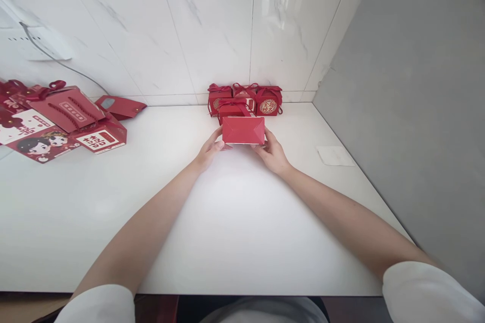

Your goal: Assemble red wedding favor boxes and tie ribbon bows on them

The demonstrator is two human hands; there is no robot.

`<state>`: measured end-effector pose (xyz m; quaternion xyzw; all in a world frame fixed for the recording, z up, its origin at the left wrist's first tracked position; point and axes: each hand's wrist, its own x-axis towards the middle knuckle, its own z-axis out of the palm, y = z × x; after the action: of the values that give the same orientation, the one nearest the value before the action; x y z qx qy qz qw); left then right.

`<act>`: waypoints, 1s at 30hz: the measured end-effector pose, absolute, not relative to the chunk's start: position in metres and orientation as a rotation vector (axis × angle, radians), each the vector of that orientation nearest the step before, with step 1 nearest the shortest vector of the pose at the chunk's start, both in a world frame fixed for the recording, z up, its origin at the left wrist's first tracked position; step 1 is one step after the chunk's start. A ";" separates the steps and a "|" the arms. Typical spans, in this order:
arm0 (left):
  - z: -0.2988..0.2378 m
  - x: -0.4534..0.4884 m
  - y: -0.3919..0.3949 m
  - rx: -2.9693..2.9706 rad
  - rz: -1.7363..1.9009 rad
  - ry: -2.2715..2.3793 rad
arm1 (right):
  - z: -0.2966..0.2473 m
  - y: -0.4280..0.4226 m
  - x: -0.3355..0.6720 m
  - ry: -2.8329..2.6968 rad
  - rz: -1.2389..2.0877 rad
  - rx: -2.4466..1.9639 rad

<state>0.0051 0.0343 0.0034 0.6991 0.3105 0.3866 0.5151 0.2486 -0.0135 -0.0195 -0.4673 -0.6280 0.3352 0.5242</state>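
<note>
A flat red paper box (243,130) with angled fold lines at its ends is held between both hands above the white table (227,222). My left hand (209,151) grips its left end, fingers curled round the lower edge. My right hand (273,151) grips its right end the same way. Just behind the box stand several small finished red gift boxes (246,99) with ribbon bows, close against the marble wall.
A heap of red flat box blanks and cartoon-printed cards (56,121) lies at the table's left. A white paper slip (335,155) rests near the right edge by the grey wall. A white device with a cable (45,43) sits on the left wall.
</note>
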 end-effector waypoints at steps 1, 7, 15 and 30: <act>0.004 0.005 0.034 1.682 0.929 0.742 | -0.019 -0.014 0.249 -1.502 0.804 -1.119; 0.002 0.005 0.035 1.648 0.934 0.729 | -0.017 -0.015 0.248 -1.505 0.765 -1.156; -0.006 0.005 0.041 1.645 0.895 0.687 | -0.015 -0.022 0.247 -1.618 0.351 -1.065; 0.016 0.015 0.024 1.727 0.744 0.438 | -0.004 -0.041 0.244 -2.074 0.165 -0.845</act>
<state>0.0154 0.0238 0.0159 0.7353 0.1864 0.3170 0.5692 0.2438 -0.0408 -0.0038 -0.3393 -0.8323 0.0664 0.4333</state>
